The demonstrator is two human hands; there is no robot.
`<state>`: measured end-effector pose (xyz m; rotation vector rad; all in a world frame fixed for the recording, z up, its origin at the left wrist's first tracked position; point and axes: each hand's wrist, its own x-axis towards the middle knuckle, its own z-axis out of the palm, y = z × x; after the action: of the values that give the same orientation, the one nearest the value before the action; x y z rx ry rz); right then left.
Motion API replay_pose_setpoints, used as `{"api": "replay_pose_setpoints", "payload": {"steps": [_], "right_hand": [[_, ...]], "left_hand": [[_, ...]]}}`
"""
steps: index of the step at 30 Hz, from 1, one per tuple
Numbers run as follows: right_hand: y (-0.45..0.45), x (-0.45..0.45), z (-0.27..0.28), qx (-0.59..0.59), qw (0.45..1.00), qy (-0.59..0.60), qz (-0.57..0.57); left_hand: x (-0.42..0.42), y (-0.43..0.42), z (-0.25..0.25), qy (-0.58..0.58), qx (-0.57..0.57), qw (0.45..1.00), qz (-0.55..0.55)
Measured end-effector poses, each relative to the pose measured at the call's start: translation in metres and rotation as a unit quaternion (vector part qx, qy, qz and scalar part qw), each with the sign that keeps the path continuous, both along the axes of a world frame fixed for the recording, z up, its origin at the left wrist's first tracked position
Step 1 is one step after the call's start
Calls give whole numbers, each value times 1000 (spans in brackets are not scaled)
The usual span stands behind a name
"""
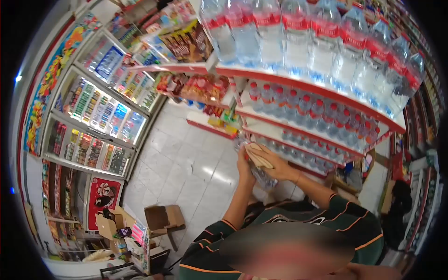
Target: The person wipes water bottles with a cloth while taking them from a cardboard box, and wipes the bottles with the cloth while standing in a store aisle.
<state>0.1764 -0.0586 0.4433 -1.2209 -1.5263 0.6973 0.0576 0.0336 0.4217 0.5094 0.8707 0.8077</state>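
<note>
In front of my chest I hold a clear plastic bottle, tilted, its upper end toward the shelves. My left hand is wrapped round the bottle's left side. A folded pale yellow cloth is gripped in my right hand and lies against the bottle. My fingers and the cloth cover much of the bottle, so its label is hidden. Just beyond my hands stands a red-edged shelf unit with rows of small red-capped water bottles. Large water bottles with red labels line its top shelf.
Glass-door drink fridges stand along the left wall. Snack packs fill the shelf end. An opened cardboard box sits on the tiled floor, near another box of goods. More stocked shelves rise at right.
</note>
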Motion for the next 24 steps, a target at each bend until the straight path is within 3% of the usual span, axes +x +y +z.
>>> {"api": "replay_pose_setpoints", "payload": {"steps": [1,2,4,6,8,10,11,12,18,20,22,24], "right_hand": [[-8,2,-7,15,999,-21,45],[-24,-1,-3,-76,987,123,73],[-32,3,-62,-96,983,131,82],[-37,-4,-90,-146,961,235,5],[-15,-17,-79,-133,959,243,-59],[8,-35,-93,-88,958,267,-52],[10,-40,-89,-115,987,76,-81],[9,-44,-100,-126,985,80,-89],[0,-22,-169,-243,961,94,-88],[4,-5,-204,-247,960,79,-109],[17,6,-232,-203,962,-27,-179],[34,15,-261,-194,959,-52,-201]], "left_hand": [[-8,10,-17,-30,-15,999,5],[-16,20,-34,-62,-31,997,14],[-33,35,-59,59,-40,997,5],[-47,35,-77,139,2,990,-15],[-53,22,-83,162,4,985,-61],[-52,20,-98,174,24,980,-96],[-50,23,-110,215,87,966,-113],[-45,26,-124,252,150,948,-127],[-13,77,-173,150,54,982,-99],[3,88,-201,112,130,983,-69],[20,100,-226,153,132,976,-82],[40,107,-250,80,213,968,-106]]}}
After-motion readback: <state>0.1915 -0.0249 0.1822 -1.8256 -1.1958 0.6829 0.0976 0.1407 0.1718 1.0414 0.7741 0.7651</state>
